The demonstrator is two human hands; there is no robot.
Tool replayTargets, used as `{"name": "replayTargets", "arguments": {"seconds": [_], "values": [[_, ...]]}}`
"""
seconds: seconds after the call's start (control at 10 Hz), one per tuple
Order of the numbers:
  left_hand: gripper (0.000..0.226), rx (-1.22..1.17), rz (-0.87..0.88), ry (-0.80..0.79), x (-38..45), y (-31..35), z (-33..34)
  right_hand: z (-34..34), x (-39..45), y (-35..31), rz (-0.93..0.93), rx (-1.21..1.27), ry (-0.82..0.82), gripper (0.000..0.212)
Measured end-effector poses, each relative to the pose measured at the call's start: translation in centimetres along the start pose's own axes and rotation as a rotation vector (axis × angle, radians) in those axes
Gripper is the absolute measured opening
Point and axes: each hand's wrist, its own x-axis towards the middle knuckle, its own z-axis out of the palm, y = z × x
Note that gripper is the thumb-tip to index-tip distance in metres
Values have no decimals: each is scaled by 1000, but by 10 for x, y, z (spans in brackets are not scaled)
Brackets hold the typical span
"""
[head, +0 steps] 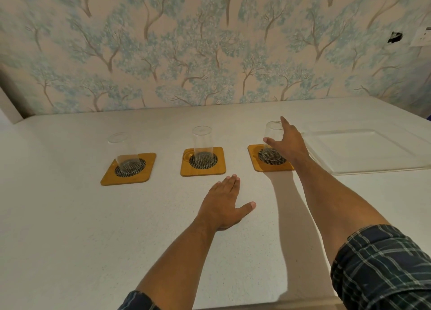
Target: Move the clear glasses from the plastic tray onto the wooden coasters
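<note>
Three wooden coasters with dark mesh centres lie in a row on the white table. A clear glass (127, 154) stands on the left coaster (109, 178), another glass (202, 145) on the middle coaster (220, 167), and a third glass (271, 134) on the right coaster (254, 157). My right hand (290, 144) is beside the third glass with fingers spread, thumb and forefinger around it but loose. My left hand (225, 201) rests flat on the table in front of the middle coaster, holding nothing. The clear plastic tray (363, 167) lies to the right with nothing in it.
The white table (70, 228) meets a wall with tree-pattern wallpaper (186, 53) at the back. The table's near edge runs along the bottom of the view. My plaid sleeves show at the lower right and bottom.
</note>
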Motion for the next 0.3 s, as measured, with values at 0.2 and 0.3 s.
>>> {"name": "replayTargets", "arguments": {"seconds": [0.2, 0.3], "values": [[95, -25, 9, 20, 3, -1, 2, 2, -19, -12, -88, -195, 292, 89], [93, -9, 26, 70, 1, -3, -1, 6, -27, -19, -236, -198, 474, 72]]}}
